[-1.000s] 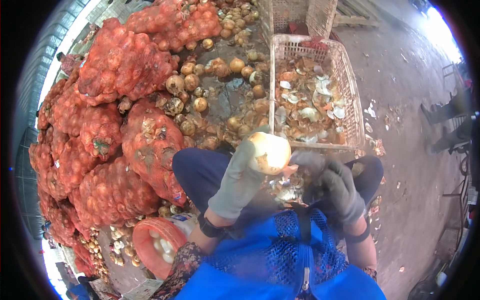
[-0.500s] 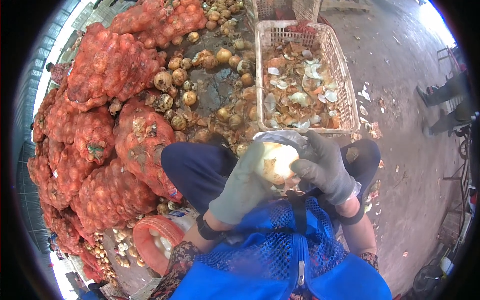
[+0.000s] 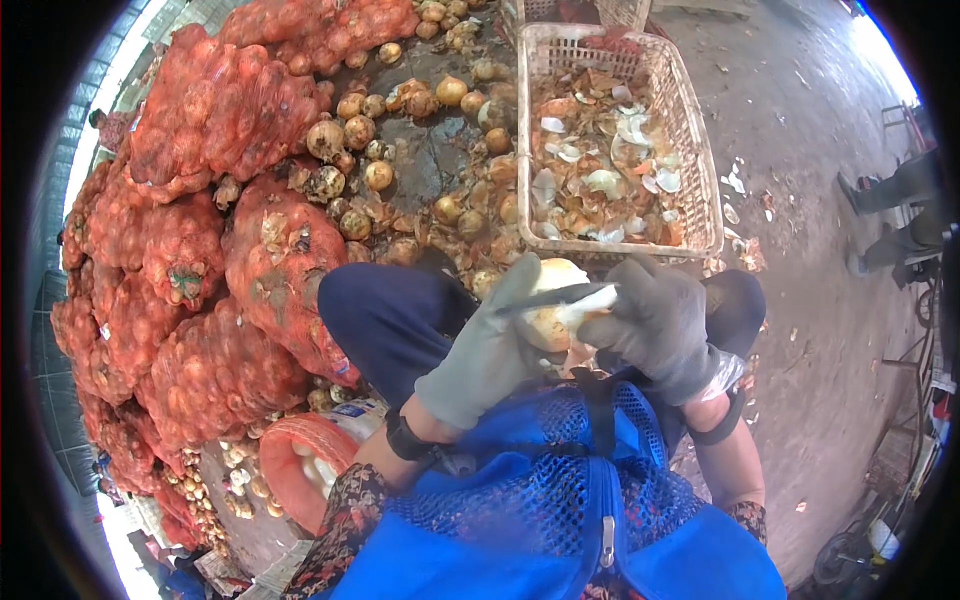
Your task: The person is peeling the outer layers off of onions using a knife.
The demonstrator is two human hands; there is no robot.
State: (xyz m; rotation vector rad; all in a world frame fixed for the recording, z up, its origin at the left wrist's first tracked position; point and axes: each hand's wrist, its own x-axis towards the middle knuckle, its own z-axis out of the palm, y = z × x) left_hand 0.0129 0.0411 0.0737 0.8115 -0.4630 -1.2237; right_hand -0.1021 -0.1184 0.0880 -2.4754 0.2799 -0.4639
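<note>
My left hand [image 3: 488,345], in a grey glove, is closed around a partly peeled onion [image 3: 550,327] above my lap. A narrow dark blade, seemingly of a small knife [image 3: 562,295], lies across the onion's upper side. My right hand [image 3: 655,325], also gloved in grey, is closed on the knife, whose handle is hidden in the fingers. A pale strip of onion skin [image 3: 598,303] stands out between the right thumb and the blade. Just beyond my hands, a whitish plastic crate [image 3: 525,130] holds loose brown and white onion peelings [image 3: 605,180].
Red mesh sacks of onions [image 3: 215,120] are piled on the left. Loose unpeeled onions [image 3: 378,176] lie on the floor beside the crate. By my left forearm stands a red bucket [image 3: 285,440] with pale onions inside. A person's legs [image 3: 895,190] show at the far right.
The knife blade now lies across the onion, and a strip of skin is lifted from it. My right hand has shifted slightly, and the whole view has tilted a little.
</note>
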